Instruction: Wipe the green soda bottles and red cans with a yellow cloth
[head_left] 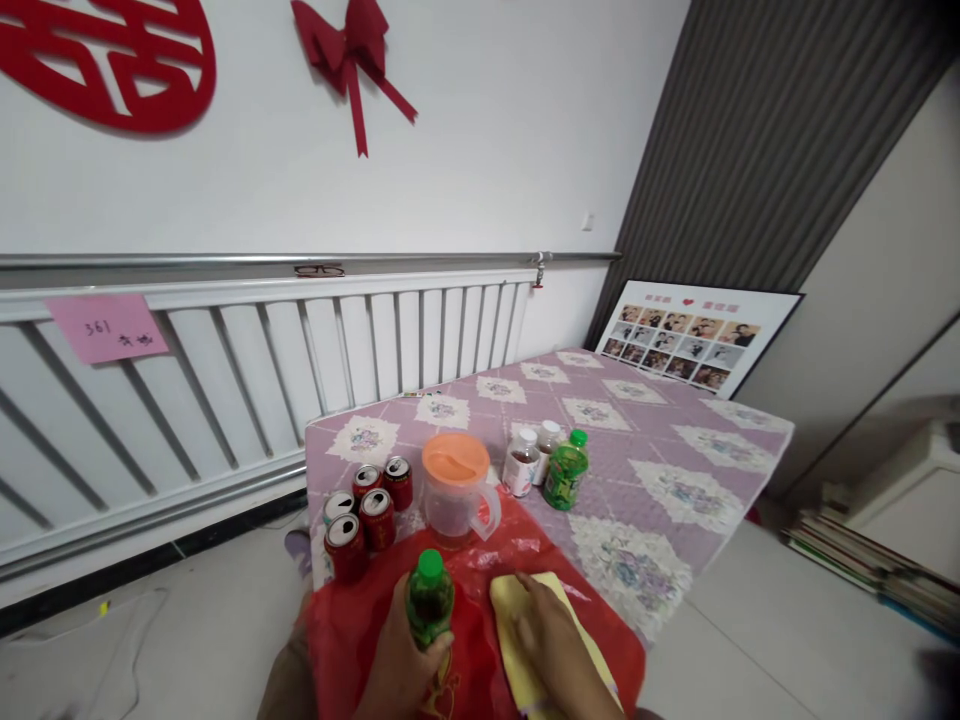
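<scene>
At the table's (615, 475) near edge, my left hand (401, 645) clasps one green bottle (429, 600); my right hand (551, 635), fingers loosely extended, touches one yellow cloth (507, 600). Five cans (379, 528) crowd the left edge.

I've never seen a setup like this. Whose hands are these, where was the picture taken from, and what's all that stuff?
There is no machine arm here: the hands are a person's own, bare. The single picture comes from a camera worn on that person's head, looking forward and down.

The left hand holds a green-capped bottle. The right hand rests on a yellow cloth, above a red sheet.

Beyond, on a flowered purple tablecloth, are five cans, a clear pitcher with an orange lid, two white-capped bottles and another green bottle.
</scene>
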